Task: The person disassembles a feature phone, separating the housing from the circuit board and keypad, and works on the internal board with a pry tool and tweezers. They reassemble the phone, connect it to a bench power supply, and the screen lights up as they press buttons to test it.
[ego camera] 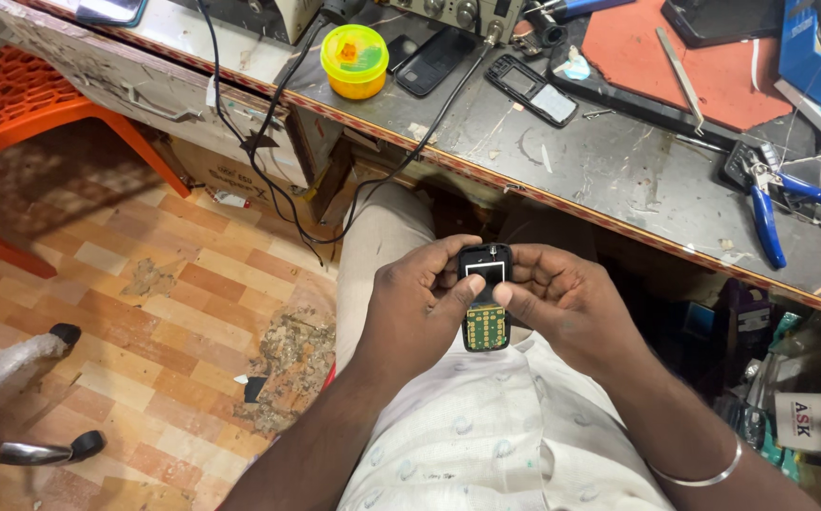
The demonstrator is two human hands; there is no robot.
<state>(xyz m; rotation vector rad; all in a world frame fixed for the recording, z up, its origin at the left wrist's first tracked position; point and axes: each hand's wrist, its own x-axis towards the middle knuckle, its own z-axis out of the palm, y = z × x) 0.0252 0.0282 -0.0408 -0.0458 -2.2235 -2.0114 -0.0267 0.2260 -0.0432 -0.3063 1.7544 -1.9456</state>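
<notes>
Both hands hold an opened small phone (484, 298) over the lap, below the bench (618, 161) edge: the left hand (420, 303) has its grip closed around the phone's side, the right hand (562, 303) pinches the other. A round yellow tub (354, 61) with a green lid sits on the bench; a white carton (803, 421) bearing a printed label lies low right.

Phone repair workshop: scarred tabletop (618, 170) with blue-handled pliers (768, 222), tweezers (680, 80), stripped phone frames (531, 90), cables (268, 151), bench equipment with knobs (448, 14).
</notes>
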